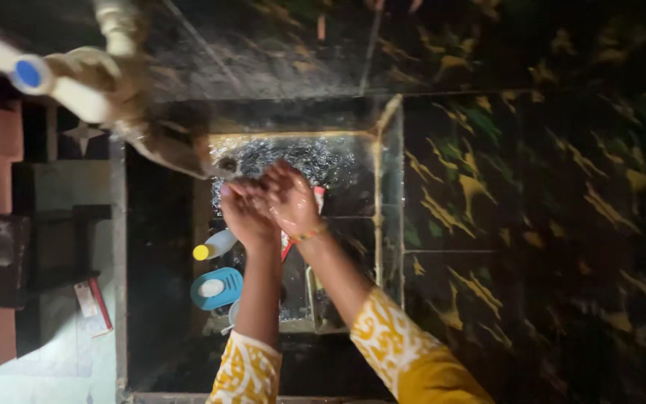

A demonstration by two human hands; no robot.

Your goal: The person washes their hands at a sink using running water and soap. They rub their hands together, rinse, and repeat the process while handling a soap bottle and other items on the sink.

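A: What is hard to make out here?

B: A good deal. The scene is dark, lit only around the sink (386,224), a stone basin set in a dark worktop (532,224) with yellow mottling. The tap (170,146) at the sink's far left corner is blurred, and I cannot tell whether water runs from it, though the far wall of the basin glistens wet.

A: And the hands?

B: Two, both bare and wet-looking. The left hand (244,213) and right hand (289,196) are pressed together, palm against palm, over the middle of the basin just below the tap. They pinch nothing I can see. Both forearms come up from the near edge in yellow-and-white patterned sleeves, and the right wrist wears a thin band.

A: Anything hidden behind them?

B: One red-and-white thing (318,196) pokes out beside the right hand, mostly covered, so I cannot name it.

A: Count the rest.

B: One bottle with a yellow cap (214,245) lying at the sink's left side. One blue soap dish (217,288) with a white bar on it, just nearer than the bottle. One blue-and-white handle (9,63), cut off at the top left corner.
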